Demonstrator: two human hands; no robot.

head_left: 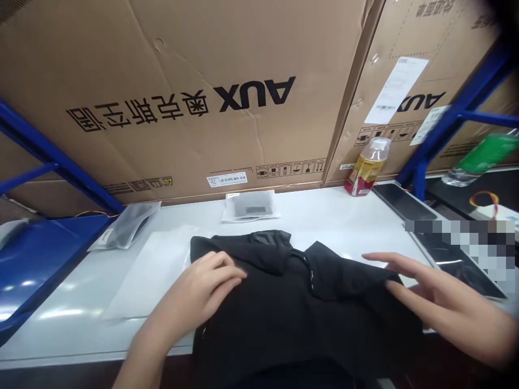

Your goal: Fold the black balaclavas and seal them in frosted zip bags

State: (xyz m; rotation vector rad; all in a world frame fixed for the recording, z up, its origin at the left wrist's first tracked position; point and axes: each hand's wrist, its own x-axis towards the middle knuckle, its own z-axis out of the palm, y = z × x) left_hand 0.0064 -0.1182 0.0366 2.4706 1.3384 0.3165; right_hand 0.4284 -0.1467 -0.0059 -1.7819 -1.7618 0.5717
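A black garment [300,308] with a collar lies spread on the white table [73,308], hanging over the near edge. My left hand [203,292] rests on its left part, fingers curled loosely and lying on the cloth. My right hand [438,297] lies flat on the garment's right edge, fingers stretched out and pointing left. Neither hand holds anything.
A clear flat plastic bag [150,270] lies left of the garment. Two bagged dark items [125,224] [249,206] sit further back. A drink bottle [367,167] stands by large cardboard boxes [194,92]. Dark flat devices [399,201] lie at right, beside a blue rack post [450,116].
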